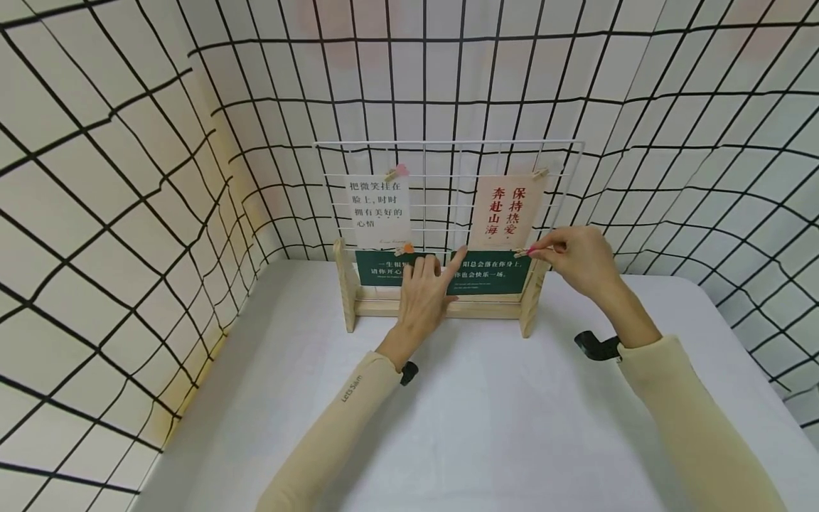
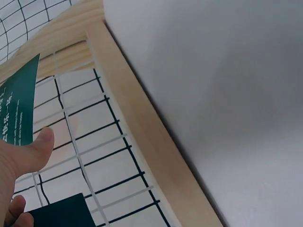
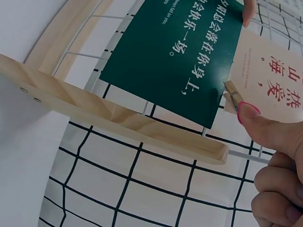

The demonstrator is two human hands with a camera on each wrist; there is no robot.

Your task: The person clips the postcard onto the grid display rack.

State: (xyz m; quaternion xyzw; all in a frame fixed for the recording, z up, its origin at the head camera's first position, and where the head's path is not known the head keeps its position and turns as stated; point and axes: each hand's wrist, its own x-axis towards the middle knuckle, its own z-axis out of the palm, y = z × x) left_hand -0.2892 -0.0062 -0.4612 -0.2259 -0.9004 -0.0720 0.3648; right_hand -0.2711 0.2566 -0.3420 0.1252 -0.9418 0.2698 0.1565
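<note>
A white wire grid stands in a wooden frame. My right hand pinches a small wooden clothespin between thumb and index finger. The clothespin sits where the right green card meets the bottom of the pink card with red characters. My left hand holds the right green card's left side, index finger stretched to its top and thumb at its lower edge. Left of that hand hangs another green card, below a white card with dark characters.
An orange-decorated clip is at the white card's lower edge, a pink-decorated clip at its top. Another clip holds the pink card's top. Black mesh surrounds the white tabletop at back and sides.
</note>
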